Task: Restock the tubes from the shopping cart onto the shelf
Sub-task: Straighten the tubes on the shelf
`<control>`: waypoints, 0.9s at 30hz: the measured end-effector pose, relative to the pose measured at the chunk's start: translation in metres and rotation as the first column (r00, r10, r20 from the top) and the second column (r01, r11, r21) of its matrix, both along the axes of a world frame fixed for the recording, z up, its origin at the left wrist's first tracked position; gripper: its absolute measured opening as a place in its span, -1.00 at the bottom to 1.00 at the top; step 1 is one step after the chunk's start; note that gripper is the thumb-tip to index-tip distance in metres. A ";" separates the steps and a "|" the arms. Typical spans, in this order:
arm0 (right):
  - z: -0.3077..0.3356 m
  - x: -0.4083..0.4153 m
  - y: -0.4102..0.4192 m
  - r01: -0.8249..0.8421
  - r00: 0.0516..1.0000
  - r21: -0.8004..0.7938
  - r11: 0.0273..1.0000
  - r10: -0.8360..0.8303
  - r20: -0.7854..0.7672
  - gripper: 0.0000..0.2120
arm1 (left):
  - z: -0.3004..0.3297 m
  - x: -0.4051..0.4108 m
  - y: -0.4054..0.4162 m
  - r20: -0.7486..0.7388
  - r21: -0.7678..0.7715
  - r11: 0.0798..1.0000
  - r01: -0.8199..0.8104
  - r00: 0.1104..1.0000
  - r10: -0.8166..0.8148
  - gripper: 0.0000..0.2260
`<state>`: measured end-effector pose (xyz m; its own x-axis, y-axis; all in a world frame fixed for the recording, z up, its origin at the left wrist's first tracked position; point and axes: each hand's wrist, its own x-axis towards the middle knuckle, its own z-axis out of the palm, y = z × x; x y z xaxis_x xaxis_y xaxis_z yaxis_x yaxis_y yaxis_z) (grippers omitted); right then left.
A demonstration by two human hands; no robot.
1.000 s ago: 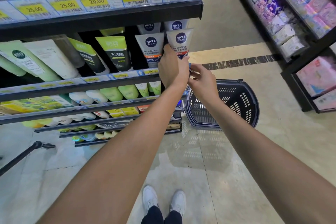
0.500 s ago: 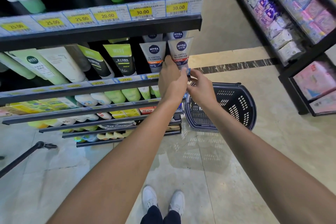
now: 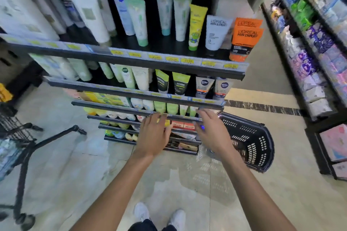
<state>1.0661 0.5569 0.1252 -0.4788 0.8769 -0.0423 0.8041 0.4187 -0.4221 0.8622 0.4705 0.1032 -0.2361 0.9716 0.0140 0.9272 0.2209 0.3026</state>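
White-and-orange Nivea Men tubes [image 3: 223, 88] are seen standing at the right end of the third shelf [image 3: 142, 94], against its front lip, upright with caps down; the right-hand tube, which was gripped by the left hand half a second ago, is now released and left in the row; placement is judged complete for that piece. Both hands have been pulled back from the shelf edge and lowered; the left hand [image 3: 153, 135] is held with fingers spread and nothing in it, in front of the lower shelves; the right hand [image 3: 210, 133] is likewise spread, though something small and blue shows at its palm side and whether it is held cannot be told. The view has been tilted upward, with motion blur, so the upper shelf with L'Oreal Men Expert tubes [image 3: 244, 37] is now visible. The black basket [image 3: 249, 140] lies tipped on the floor by the shelf's right end; its contents are not visible. A wire shopping cart [image 3: 13, 137] is seen at the left frame edge; a return there for the next tube is judged likely.
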 end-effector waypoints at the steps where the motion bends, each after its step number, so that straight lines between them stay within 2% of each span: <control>1: 0.005 -0.014 -0.010 -0.048 0.999 0.011 0.999 0.048 0.001 -0.53 | 0.003 -0.013 -0.016 -0.002 -0.012 0.999 -0.039 0.999 0.039 -0.59; 4: 0.014 -0.063 -0.034 -0.156 0.988 0.022 0.988 0.156 -0.013 -0.57 | 0.010 -0.052 -0.064 -0.001 -0.051 0.982 -0.184 0.983 0.184 -0.56; 9: 0.026 -0.161 -0.074 -0.378 0.925 -0.047 0.925 0.380 0.026 -0.51 | 0.010 -0.125 -0.159 0.002 0.031 0.913 -0.406 0.914 0.407 -0.47; 18: 0.013 -0.338 -0.171 -0.657 0.752 -0.002 0.754 0.655 0.076 -0.53 | 0.004 -0.246 -0.323 -0.004 0.085 0.664 -0.743 0.666 0.746 -0.57; 22: -0.005 -0.403 -0.208 -0.746 0.665 0.032 0.665 0.745 0.050 -0.63 | 0.000 -0.288 -0.375 -0.001 0.078 0.539 -0.839 0.540 0.842 -0.60; 27: -0.030 -0.480 -0.238 -0.812 0.570 -0.080 0.578 0.815 0.105 -0.53 | -0.008 -0.341 -0.417 0.039 0.064 0.400 -0.914 0.403 0.915 -0.61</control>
